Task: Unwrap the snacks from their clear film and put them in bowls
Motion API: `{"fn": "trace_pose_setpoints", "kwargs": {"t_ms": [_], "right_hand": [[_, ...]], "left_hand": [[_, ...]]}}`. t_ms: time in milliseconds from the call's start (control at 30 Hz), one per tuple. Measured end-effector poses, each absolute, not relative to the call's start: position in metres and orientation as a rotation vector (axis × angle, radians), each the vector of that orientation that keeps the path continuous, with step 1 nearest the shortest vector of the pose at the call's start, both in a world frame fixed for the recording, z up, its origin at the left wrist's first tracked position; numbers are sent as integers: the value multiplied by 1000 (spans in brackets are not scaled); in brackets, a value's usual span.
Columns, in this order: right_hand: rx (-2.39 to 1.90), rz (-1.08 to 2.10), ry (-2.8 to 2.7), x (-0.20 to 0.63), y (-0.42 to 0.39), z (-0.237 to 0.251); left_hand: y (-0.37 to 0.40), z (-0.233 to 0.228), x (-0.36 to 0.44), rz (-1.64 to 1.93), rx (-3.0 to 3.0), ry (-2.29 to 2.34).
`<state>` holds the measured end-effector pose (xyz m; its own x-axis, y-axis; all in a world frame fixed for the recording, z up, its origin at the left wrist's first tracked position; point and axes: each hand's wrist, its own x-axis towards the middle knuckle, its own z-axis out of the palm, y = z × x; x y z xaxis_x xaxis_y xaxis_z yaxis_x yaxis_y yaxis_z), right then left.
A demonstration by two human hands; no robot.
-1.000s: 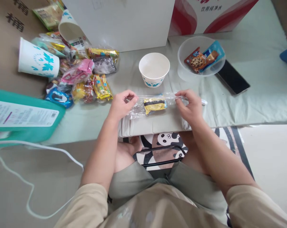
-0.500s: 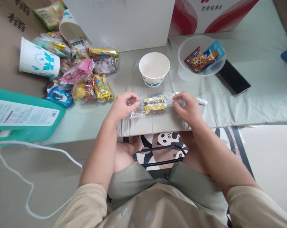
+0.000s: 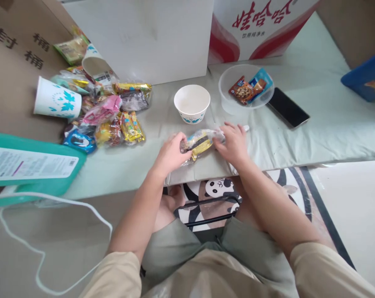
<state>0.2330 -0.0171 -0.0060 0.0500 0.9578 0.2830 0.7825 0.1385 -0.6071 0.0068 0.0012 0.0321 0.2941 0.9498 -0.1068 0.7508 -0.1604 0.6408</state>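
The left hand (image 3: 171, 155) grips one end of a clear bag (image 3: 211, 132) and the right hand (image 3: 236, 145) the other, the yellow pack (image 3: 202, 148) already inside, at the bench's (image 3: 324, 128) near edge; whether it is sealed cannot be told. Beyond stand a cup (image 3: 192, 115) and a tub (image 3: 229, 104), two packets (image 3: 243, 90) already in it. The red-and-white box (image 3: 259, 22) reads 娃哈哈 and 饮用纯净水, the carton (image 3: 16, 62) 封 and 桶.

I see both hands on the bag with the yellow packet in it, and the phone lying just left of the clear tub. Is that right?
Not quite: in the head view, the phone lies just right of the clear tub, not left of it. The left hand and right hand are indeed both on the bag with the yellow packet in it.
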Motion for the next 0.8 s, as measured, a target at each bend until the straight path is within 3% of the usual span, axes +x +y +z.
{"fn": "trace_pose_setpoints", "kwargs": {"t_ms": [167, 500, 633, 800], "right_hand": [[-1431, 487, -1606, 218, -13, 0], [-1201, 551, -2132, 204, -12, -8], [-1203, 574, -2076, 208, -15, -11], [-1317, 523, -2040, 203, -21, -14]], "left_hand": [[-2, 25, 18, 496, 1883, 1535], [0, 40, 2, 723, 1074, 1119], [2, 41, -10, 627, 1254, 923], [7, 23, -1, 682, 1690, 1288]]}}
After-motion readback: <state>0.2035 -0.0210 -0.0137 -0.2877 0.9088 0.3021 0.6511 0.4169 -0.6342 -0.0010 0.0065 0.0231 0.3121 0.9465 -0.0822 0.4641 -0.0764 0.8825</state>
